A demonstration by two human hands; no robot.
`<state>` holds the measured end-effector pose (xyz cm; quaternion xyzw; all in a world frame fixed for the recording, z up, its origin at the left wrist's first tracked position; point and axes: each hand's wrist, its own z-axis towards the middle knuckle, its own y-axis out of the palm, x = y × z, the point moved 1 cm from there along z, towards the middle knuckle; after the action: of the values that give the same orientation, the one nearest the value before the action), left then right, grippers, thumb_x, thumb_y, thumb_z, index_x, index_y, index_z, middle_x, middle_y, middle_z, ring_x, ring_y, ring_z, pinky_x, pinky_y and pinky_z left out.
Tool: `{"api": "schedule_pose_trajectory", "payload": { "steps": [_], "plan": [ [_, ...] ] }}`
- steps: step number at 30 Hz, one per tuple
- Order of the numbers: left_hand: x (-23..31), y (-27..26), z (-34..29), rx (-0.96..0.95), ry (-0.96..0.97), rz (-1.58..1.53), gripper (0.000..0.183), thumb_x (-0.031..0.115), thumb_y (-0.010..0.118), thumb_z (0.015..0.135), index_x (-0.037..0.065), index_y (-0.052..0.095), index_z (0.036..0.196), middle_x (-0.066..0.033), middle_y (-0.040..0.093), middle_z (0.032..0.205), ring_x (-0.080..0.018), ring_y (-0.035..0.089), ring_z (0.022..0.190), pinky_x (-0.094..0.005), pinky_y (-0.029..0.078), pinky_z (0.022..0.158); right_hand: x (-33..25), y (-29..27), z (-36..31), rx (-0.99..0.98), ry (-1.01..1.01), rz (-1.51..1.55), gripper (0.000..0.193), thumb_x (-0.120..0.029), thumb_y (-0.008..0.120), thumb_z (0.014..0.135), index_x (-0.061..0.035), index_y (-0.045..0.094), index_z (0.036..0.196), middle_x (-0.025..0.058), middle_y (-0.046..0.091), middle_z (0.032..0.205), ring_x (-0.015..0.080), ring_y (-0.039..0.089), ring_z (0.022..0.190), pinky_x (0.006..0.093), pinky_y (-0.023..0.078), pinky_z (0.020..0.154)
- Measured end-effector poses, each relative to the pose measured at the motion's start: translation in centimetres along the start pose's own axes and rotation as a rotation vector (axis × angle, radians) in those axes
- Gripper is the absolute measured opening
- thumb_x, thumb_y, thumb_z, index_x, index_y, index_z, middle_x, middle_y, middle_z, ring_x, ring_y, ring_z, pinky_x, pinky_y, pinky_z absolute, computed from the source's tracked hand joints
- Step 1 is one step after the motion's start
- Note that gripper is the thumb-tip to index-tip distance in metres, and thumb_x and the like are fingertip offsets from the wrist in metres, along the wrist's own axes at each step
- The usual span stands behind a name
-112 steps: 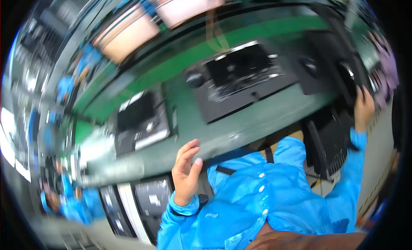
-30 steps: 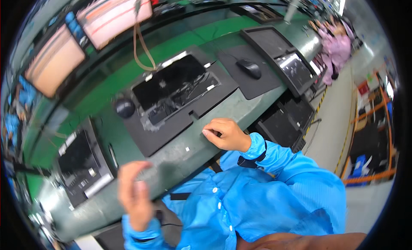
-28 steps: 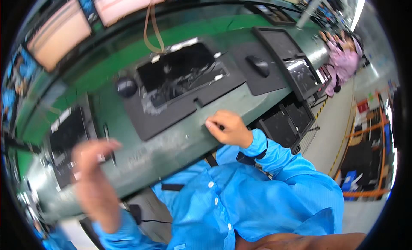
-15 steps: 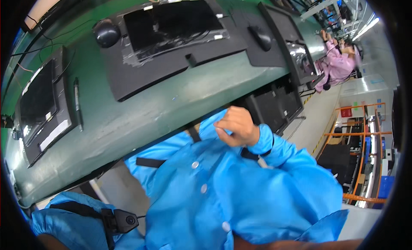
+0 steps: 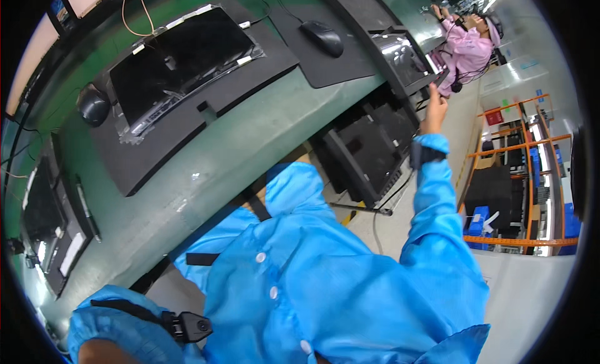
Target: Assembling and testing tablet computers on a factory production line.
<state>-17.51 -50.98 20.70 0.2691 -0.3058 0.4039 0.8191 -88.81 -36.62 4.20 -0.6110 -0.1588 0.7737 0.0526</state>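
My right hand (image 5: 434,114) is stretched out to the right, its fingers extended at the near corner of a black tray-like frame (image 5: 390,67) on the bench. Whether the fingertips touch the frame I cannot tell; no held thing shows. Inside the frame lies a shiny dark panel (image 5: 403,59). Only my left sleeve (image 5: 119,314), with a small black camera (image 5: 195,327) strapped on, shows at lower left; the left hand is out of sight. A dark screen panel (image 5: 181,57) with clear film and white tape lies on a black foam pad (image 5: 140,167).
A black mouse (image 5: 322,39) rests on a dark mat (image 5: 334,75). Farther left are a rounded black device (image 5: 94,104), a pen (image 5: 86,207) and another screen panel (image 5: 40,207). Black trays (image 5: 362,151) stand below the bench edge. Beyond are a person in pink (image 5: 469,50) and orange racks (image 5: 519,242).
My right hand has swung from in front of my chest out to the right, beside the frame's corner, and its curled fingers have straightened. The view has turned rightward.
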Motion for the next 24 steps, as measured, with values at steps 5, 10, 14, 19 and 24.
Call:
{"api": "schedule_pose_trajectory", "payload": {
  "steps": [5,10,14,19,24],
  "plan": [
    [-1.2,2.4,1.1,-0.130,0.072,0.158,0.077,0.059,0.051,0.095,-0.008,0.050,0.134,-0.0179,0.058,0.116,-0.0291,0.056,0.107,-0.0455,0.043,0.095,1.6,0.6,3.5,-0.290,0.579,0.642,0.106,-0.055,0.079,0.083,0.0075,0.027,0.151,0.0157,0.051,0.133,0.0272,0.058,0.109,0.0414,0.047,0.100],
    [-7.4,6.7,-5.3,0.151,-0.404,0.167,0.027,0.021,0.055,0.099,-0.003,0.058,0.110,-0.0143,0.063,0.085,-0.0243,0.062,0.075,-0.0370,0.051,0.075,3.9,2.3,2.7,-0.376,0.578,0.468,0.077,-0.054,0.078,0.084,-0.0025,0.052,0.135,0.0100,0.059,0.123,0.0240,0.060,0.103,0.0423,0.049,0.095],
    [-9.3,6.1,-10.9,0.022,-0.448,0.658,0.007,0.001,0.061,0.095,-0.002,0.066,0.099,-0.0119,0.064,0.084,-0.0173,0.062,0.073,-0.0287,0.049,0.068,2.9,4.5,2.6,-0.396,0.546,0.630,0.050,-0.040,0.072,0.087,-0.0077,0.061,0.123,0.0106,0.067,0.114,0.0290,0.063,0.110,0.0506,0.046,0.104],
    [-11.1,5.2,-13.0,-0.237,-0.345,0.831,0.008,0.001,0.064,0.095,-0.002,0.069,0.099,-0.0063,0.062,0.078,-0.0114,0.053,0.063,-0.0261,0.041,0.057,0.9,0.5,0.5,-0.312,0.496,0.924,0.032,-0.019,0.060,0.088,-0.0041,0.061,0.117,0.0105,0.070,0.115,0.0293,0.067,0.107,0.0470,0.050,0.102],
    [-11.7,5.1,-12.4,-0.281,-0.344,0.790,0.007,0.001,0.066,0.092,-0.001,0.071,0.097,-0.0062,0.059,0.071,-0.0132,0.052,0.059,-0.0277,0.037,0.053,6.3,-11.9,-8.7,-0.167,0.363,1.123,0.032,-0.016,0.065,0.090,-0.0012,0.063,0.118,0.0118,0.070,0.116,0.0281,0.065,0.111,0.0446,0.049,0.105]
  ]
}}
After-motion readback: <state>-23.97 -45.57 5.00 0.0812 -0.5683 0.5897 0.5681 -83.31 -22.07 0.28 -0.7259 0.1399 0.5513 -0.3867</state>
